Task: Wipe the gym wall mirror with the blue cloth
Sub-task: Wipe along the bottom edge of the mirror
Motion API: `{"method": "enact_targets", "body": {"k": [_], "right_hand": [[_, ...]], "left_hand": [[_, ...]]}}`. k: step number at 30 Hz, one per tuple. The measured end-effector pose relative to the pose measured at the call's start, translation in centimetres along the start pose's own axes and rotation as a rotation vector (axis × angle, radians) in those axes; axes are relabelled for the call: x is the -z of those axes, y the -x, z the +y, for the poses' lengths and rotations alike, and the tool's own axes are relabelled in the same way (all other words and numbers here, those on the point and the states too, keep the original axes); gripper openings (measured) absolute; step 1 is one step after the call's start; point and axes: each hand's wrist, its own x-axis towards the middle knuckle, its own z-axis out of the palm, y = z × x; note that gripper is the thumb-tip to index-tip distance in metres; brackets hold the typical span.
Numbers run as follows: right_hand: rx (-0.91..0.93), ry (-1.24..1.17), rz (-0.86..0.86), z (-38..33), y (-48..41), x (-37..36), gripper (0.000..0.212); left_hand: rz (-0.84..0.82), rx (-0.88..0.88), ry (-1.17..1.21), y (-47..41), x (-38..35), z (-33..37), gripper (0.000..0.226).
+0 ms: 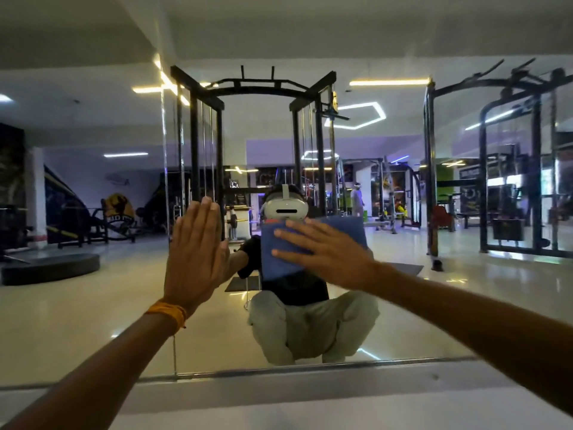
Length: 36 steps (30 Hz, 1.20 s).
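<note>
Two bare forearms reach forward from the bottom corners toward the mirror (93, 305), the left one with an orange thread band (169, 311) at the wrist. Below the mirror's bottom edge runs a pale strip of wall (310, 398).

The left hand (195, 252) lies flat against the mirror, left of its middle. Its fingers are straight, close together and pointing up, and it holds nothing. The right hand (325, 252) lies just right of it on the mirror, also flat, with fingers spread and pointing left. It presses the blue cloth (344, 232) against the glass. The cloth sits spread out under the palm and fingers, between hand and mirror, and shows beyond the hand above, below and past the fingertips on the left.

In the mirror, directly behind the cloth, the person appears squatting, in a black shirt and light trousers, with a white headset (286, 207) showing just above the cloth's top edge. Deeper in the mirror stands a black cable machine (254, 88) behind the person. A dark round platform (49, 268) lies on the glossy floor at the mirror's left side. A second person (358, 200) stands small and far off, right of the headset. Bright strip lights and a six-sided light (356, 114) show on the ceiling.
</note>
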Motion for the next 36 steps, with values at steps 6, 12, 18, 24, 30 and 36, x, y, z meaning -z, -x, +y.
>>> {"method": "enact_targets", "body": {"k": [6, 12, 18, 24, 30, 36], "right_hand": [[-0.599, -0.077, 0.243, -1.1, -4.2, 0.4, 0.053], [-0.038, -0.004, 0.002, -8.3, 5.5, -2.1, 0.068], [-0.641, -0.018, 0.256, 2.3, 3.7, 1.5, 0.073], [-0.226, -0.002, 0.096, -0.2, 5.3, 0.6, 0.062], [-0.915, -0.085, 0.363, 14.0, 1.9, 5.2, 0.055], [-0.459, -0.021, 0.158, 8.5, 1.7, 2.4, 0.056]], "left_hand": [[0.02, 0.018, 0.015, 0.3, -0.3, 0.6, 0.068], [0.011, 0.008, -0.008, 0.9, -0.4, 0.6, 0.069], [0.003, -0.065, -0.012, 1.5, -1.4, 3.5, 0.068], [0.028, -0.097, 0.014, -5.2, -2.6, 6.5, 0.07], [0.056, -0.096, -0.044, -11.5, -1.5, 5.5, 0.073], [0.062, -0.027, -0.039, -13.9, -2.0, 7.0, 0.073]]}}
